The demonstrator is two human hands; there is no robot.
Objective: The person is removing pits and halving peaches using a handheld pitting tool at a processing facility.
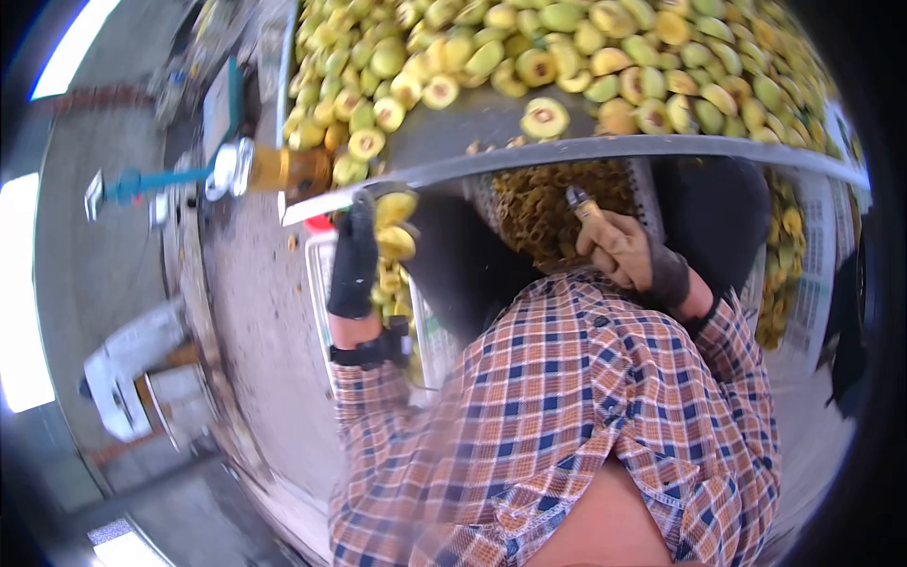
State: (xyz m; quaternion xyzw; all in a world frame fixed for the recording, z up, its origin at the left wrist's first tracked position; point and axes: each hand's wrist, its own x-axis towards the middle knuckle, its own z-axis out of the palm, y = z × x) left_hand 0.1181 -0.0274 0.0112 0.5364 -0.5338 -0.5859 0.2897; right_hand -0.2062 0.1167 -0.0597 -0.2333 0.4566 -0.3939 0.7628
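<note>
Gripping wood-handled tool [587, 209] with clamped fingers of right hand [628, 253]. Cannot tell finger state of left hand [354, 260] beside fruit halves [395, 242]. Judged partway, with large heap [562, 19] unworked.

Bright white panels [21, 293] glare at the left edge of a workplace, beside grey flooring [104, 217]. A teal, flat-topped object [221, 109] stands at upper left, near a blurred amber-brown container [288, 173] with a white end and a teal bar [156, 180] beyond it. Lower down, a whitish covering [132, 364] sits beside a pale, wood-framed seat [184, 397].
</note>
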